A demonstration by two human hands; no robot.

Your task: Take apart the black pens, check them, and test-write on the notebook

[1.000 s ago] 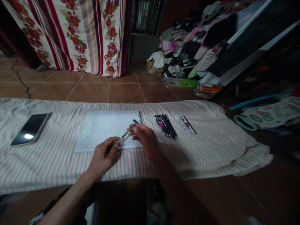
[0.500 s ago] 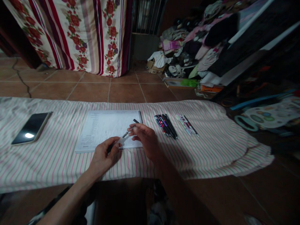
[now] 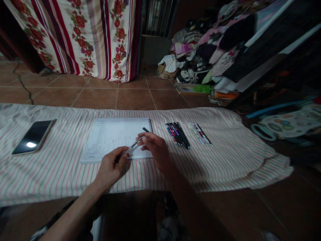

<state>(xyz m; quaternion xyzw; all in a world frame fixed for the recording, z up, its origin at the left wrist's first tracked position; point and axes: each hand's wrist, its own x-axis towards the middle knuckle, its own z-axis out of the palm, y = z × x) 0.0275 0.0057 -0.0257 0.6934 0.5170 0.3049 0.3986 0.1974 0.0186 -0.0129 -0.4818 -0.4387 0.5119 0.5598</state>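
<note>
My left hand (image 3: 111,166) is closed round the barrel of a pen (image 3: 132,146), and my right hand (image 3: 155,149) pinches the pen's front end. Both hands hover over the lower right corner of an open spiral notebook (image 3: 112,137) with a printed page. A small dark pen cap (image 3: 145,129) lies on the notebook just beyond my right fingers. The notebook rests on a pink striped cloth (image 3: 62,167) spread over the tiled floor.
A bunch of several pens (image 3: 177,134) and a smaller group of pens (image 3: 200,133) lie right of the notebook. A dark phone (image 3: 33,137) lies at the left. Behind are a floral curtain (image 3: 82,36), a heap of clothes (image 3: 200,57) and a toy mat (image 3: 288,124).
</note>
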